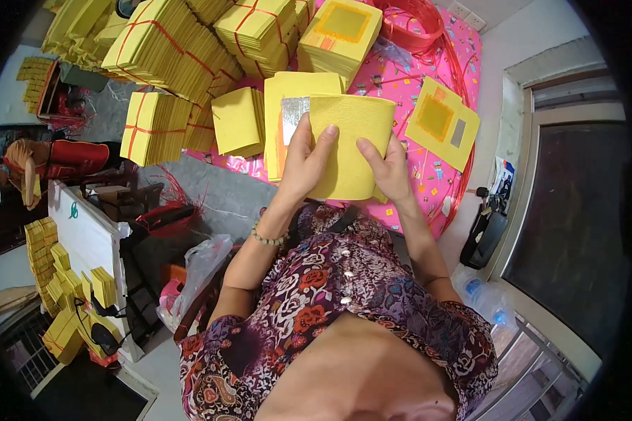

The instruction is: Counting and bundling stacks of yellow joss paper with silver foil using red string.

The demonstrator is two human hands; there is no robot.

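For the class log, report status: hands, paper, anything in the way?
Left hand and right hand both grip the yellow paper stack. Stack held above pink cloth. Nothing between the hands; bundles lie beyond.

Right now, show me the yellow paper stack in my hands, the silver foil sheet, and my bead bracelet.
yellow paper stack (pixel 347 144), head view, middle of its front sheet
silver foil sheet (pixel 293 112), head view, its exposed upper part
bead bracelet (pixel 267 238), head view, beads on the left wrist
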